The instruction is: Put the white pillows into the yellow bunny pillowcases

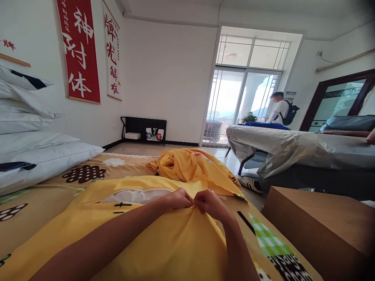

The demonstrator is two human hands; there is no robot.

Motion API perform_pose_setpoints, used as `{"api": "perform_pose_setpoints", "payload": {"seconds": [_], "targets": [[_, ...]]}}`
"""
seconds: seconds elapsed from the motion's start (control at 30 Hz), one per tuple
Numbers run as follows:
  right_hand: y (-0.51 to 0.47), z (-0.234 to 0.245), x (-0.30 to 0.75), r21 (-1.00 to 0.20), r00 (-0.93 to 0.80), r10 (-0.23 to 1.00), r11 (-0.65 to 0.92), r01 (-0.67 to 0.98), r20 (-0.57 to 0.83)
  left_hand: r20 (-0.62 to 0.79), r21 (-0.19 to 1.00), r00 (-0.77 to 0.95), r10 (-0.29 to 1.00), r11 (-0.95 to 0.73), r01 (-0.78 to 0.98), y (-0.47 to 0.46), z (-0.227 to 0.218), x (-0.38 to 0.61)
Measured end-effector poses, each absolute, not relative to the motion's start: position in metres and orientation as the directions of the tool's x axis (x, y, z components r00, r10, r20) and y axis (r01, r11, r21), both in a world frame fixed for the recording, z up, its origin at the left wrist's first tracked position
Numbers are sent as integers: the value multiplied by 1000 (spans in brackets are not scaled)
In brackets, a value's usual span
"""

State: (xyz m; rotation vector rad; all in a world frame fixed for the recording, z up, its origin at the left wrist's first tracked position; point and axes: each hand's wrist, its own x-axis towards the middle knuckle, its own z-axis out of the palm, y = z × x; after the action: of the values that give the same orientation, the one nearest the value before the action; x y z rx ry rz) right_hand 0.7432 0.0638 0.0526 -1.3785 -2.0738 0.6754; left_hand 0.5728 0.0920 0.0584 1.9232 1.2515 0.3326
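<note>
Head view: the left hand and right hand pinch the yellow cover beside its opening, white cloth showing inside.

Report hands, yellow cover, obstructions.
Left hand and right hand pinching yellow cover beside its opening. White fabric showing inside. Bundled yellow cloth just beyond.

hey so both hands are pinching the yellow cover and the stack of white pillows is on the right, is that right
Not quite: the stack of white pillows is on the left, as the head view shows. The left hand and right hand are indeed pinching the yellow cover.
</note>
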Motion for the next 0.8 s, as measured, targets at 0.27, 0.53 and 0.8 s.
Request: {"api": "perform_pose_setpoints", "payload": {"seconds": [0.27,0.53,0.8], "targets": [[71,46,756,-669,-255,953,296,681,162,-33,693,508,861,-347,632,87,62,579],[72,41,754,-580,-358,924,367,727,135,52,482,498,866,-458,747,88,66,585],[77,39,747,-564,-365,915,394,726,169,39,287,534,845,-522,804,85,78,586]]}}
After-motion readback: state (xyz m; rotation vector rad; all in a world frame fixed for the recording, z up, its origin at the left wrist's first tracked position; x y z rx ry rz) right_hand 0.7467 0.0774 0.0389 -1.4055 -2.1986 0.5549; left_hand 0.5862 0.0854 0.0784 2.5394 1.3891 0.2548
